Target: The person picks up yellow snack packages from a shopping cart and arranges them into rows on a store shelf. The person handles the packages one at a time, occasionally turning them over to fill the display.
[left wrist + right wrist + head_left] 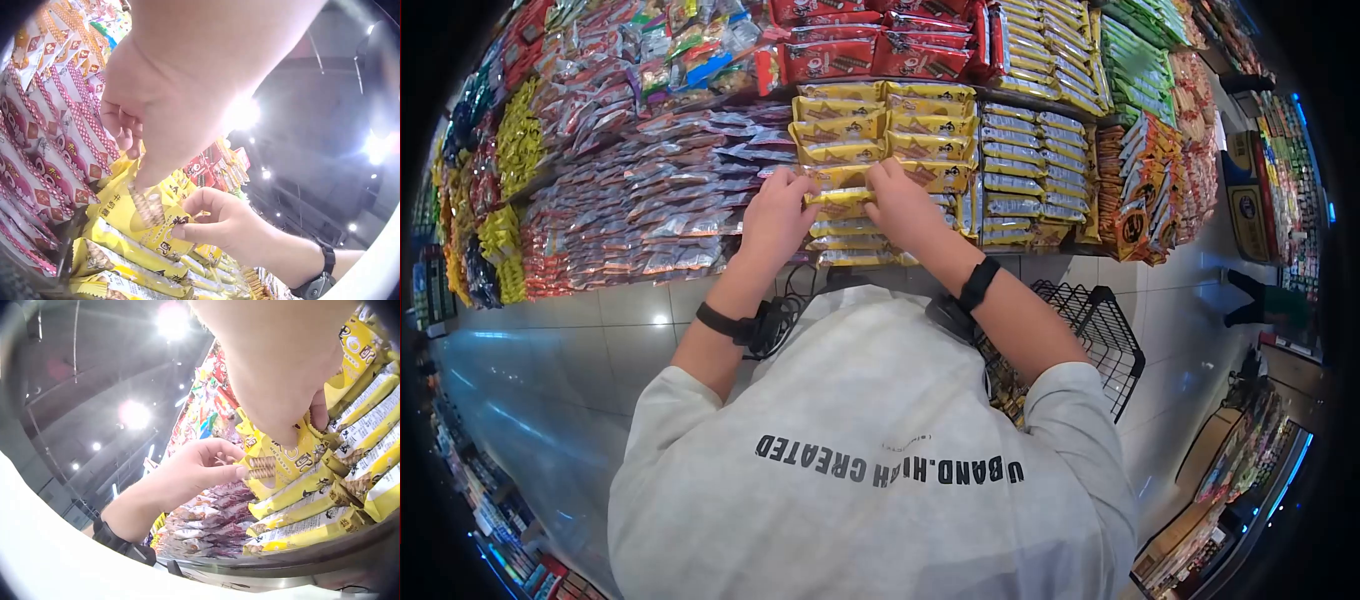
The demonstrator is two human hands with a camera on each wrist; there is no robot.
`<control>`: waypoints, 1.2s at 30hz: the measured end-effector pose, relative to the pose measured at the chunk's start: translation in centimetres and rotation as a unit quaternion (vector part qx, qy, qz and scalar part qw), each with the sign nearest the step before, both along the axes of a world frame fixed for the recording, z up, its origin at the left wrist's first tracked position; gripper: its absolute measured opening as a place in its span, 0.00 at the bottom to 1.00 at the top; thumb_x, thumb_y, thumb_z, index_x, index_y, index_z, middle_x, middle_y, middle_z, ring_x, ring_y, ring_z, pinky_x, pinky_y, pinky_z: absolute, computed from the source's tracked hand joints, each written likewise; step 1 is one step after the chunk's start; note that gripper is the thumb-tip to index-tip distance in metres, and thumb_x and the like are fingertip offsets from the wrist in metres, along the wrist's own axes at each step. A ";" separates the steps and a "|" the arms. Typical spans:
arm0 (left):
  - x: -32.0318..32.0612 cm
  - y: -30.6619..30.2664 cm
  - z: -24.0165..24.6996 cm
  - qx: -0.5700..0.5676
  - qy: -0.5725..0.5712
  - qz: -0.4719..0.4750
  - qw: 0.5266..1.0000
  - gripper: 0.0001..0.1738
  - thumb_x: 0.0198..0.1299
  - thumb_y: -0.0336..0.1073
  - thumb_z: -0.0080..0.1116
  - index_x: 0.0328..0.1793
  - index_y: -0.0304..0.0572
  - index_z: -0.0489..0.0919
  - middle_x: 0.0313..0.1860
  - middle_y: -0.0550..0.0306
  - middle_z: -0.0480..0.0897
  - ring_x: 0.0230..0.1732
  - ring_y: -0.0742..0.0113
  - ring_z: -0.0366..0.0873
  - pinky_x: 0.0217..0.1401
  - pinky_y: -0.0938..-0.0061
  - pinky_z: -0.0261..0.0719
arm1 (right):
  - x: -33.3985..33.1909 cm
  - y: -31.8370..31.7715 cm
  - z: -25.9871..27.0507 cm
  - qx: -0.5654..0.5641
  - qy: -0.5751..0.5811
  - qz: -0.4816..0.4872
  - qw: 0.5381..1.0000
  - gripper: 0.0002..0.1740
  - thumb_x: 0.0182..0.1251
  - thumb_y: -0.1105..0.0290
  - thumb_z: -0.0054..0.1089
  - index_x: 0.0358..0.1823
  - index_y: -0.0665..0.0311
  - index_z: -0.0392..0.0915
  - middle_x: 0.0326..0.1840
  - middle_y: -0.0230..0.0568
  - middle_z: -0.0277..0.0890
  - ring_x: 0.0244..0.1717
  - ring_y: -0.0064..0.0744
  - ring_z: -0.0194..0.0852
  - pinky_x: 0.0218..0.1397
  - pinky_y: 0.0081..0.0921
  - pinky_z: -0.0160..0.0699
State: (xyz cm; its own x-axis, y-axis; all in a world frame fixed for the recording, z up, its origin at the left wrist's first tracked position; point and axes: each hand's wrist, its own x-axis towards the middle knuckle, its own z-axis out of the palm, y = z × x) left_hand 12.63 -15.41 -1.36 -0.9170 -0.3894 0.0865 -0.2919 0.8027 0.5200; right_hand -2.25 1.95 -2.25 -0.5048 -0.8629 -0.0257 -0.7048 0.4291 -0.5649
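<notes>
A yellow packet (840, 204) with rolled wafers printed on it is held between both hands, among rows of matching packets. My left hand (778, 218) pinches one end of it; in the right wrist view the left hand (194, 467) has its thumb against the front and its fingers curled near the edge. At the other end my right hand (907, 212) pinches the packet, thumb in front, as the left wrist view shows of the right hand (219, 215). The packet (140, 212) stands tilted up, its printed face showing, above packets lying in a row (128, 253).
Purple-pink bags (650, 200) fill the shelf to the left. Red packets (830, 50) lie behind, and more yellow packets (1035, 165) to the right. A black wire basket (1105, 335) is beside the person's right side, below the forearm. The shelf's front edge (312, 559) runs beneath the packets.
</notes>
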 end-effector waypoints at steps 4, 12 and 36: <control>-0.6 0.0 0.2 -0.016 -0.025 0.009 1.000 0.13 0.55 0.33 0.74 0.45 0.46 0.83 0.46 0.55 0.78 0.48 0.54 0.82 0.50 0.62 0.82 | 0.0 1.1 -0.3 -0.042 -0.004 -0.023 0.999 0.22 0.60 0.73 0.70 0.53 0.65 0.70 0.57 0.54 0.70 0.50 0.61 0.81 0.50 0.48 0.84; -3.1 3.3 3.6 -0.066 0.009 -0.092 0.994 0.20 0.54 0.32 0.75 0.52 0.42 0.81 0.48 0.47 0.80 0.54 0.44 0.79 0.58 0.56 0.78 | -3.8 17.0 4.8 -0.255 -0.138 -0.199 0.936 0.13 0.68 0.71 0.70 0.50 0.68 0.81 0.49 0.40 0.77 0.42 0.26 0.83 0.47 0.25 0.84; -10.5 28.1 6.3 0.009 -0.272 -0.525 0.807 0.30 0.45 0.11 0.40 0.55 0.32 0.80 0.51 0.42 0.83 0.57 0.44 0.82 0.63 0.60 0.78 | 41.0 58.1 -42.6 0.173 -0.175 -0.548 0.800 0.10 0.64 0.64 0.64 0.33 0.63 0.78 0.29 0.38 0.76 0.31 0.37 0.77 0.39 0.32 0.78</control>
